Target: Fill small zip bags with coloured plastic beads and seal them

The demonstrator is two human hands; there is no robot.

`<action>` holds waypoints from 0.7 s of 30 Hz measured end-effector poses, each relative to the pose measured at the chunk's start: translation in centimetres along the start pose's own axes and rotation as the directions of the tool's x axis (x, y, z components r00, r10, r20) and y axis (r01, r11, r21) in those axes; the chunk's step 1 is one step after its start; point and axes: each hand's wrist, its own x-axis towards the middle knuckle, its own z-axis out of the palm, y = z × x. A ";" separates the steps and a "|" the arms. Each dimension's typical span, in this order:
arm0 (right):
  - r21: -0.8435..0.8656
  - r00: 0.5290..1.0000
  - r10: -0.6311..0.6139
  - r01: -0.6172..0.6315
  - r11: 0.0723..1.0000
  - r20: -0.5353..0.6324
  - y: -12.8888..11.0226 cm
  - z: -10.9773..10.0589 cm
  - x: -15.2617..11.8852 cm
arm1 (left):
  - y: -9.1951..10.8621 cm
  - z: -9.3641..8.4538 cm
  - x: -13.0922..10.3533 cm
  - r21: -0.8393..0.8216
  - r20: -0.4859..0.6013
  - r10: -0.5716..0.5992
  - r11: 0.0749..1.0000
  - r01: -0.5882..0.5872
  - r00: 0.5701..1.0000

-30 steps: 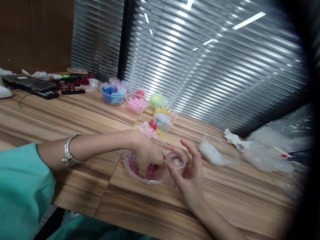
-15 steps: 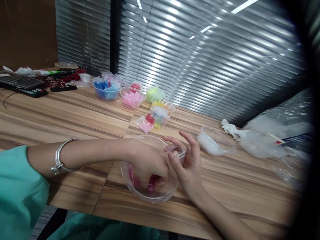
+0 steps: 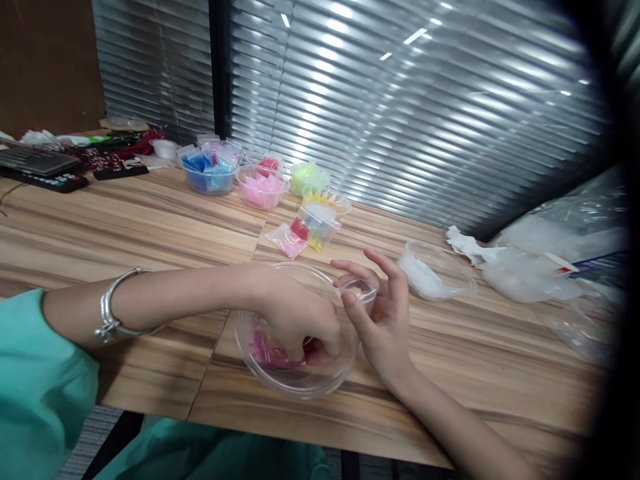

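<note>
A round clear plastic bowl (image 3: 300, 390) stands before me, with a shiny magenta material (image 3: 267, 350) lying in it; its exact kind is blurred. My left hand (image 3: 305, 320) reaches down into the bowl, its fingers curled and pressed into the magenta material. Whatever its fingertips pinch is hidden behind the hand. At the bowl's right rim, my right hand (image 3: 383, 320) grips a small clear plastic cup (image 3: 363, 291) between thumb and fingers, with the other fingers raised. Something pale shows inside the cup, too small to name.
Beyond the bowl lie small bags (image 3: 290, 240) of pink, red and yellow bits. Farther back stand tubs of blue packets (image 3: 207, 177), pink packets (image 3: 263, 190) and yellow-green packets (image 3: 307, 177). To the right are a clear tub (image 3: 433, 270) with white contents and crumpled plastic bags (image 3: 530, 270).
My left hand's fingers have shifted slightly within the bowl, and more of the magenta material shows beside them. My right hand still holds the cup. The whole view has moved a little.
</note>
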 end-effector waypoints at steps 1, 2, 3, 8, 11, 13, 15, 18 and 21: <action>0.000 1.000 -0.021 0.021 1.000 -0.009 0.0 0.0 0.0 | 0.0 -0.1 -0.1 0.002 0.001 -0.002 1.000 0.002 1.000; 0.000 0.999 -0.044 0.044 0.999 -0.018 0.0 0.0 0.1 | 0.0 -0.3 -0.2 0.006 0.006 -0.005 1.000 0.005 1.000; -0.003 0.997 -0.067 0.067 0.998 -0.028 0.0 0.0 0.1 | 0.1 -0.4 -0.2 0.010 0.021 -0.010 1.000 0.009 1.000; -0.055 0.990 -0.089 0.083 0.995 -0.108 -0.3 0.0 0.2 | 0.6 -1.6 -0.6 -0.023 0.101 -0.121 0.992 0.124 0.987; -0.037 0.990 -0.075 0.071 0.997 -0.120 -0.5 0.0 0.3 | 0.6 -2.2 -0.8 -0.089 0.088 -0.166 0.981 0.173 0.982; -0.032 0.992 -0.068 0.065 0.997 -0.103 -0.4 -0.1 0.3 | 0.6 -2.6 -1.1 -0.128 0.073 -0.186 0.973 0.194 0.980; -0.023 0.995 -0.060 0.059 0.998 -0.077 -0.2 -0.1 0.3 | 0.5 -3.1 -1.4 -0.146 0.046 -0.197 0.968 0.202 0.979; 0.002 0.997 -0.067 0.067 0.998 -0.049 0.2 0.0 0.3 | 0.2 -3.9 -2.3 -0.161 -0.028 -0.210 0.966 0.203 0.977; 0.013 0.993 -0.115 0.116 0.993 -0.039 0.6 0.0 0.4 | -0.1 -4.7 -3.1 -0.210 -0.106 -0.238 0.954 0.212 0.966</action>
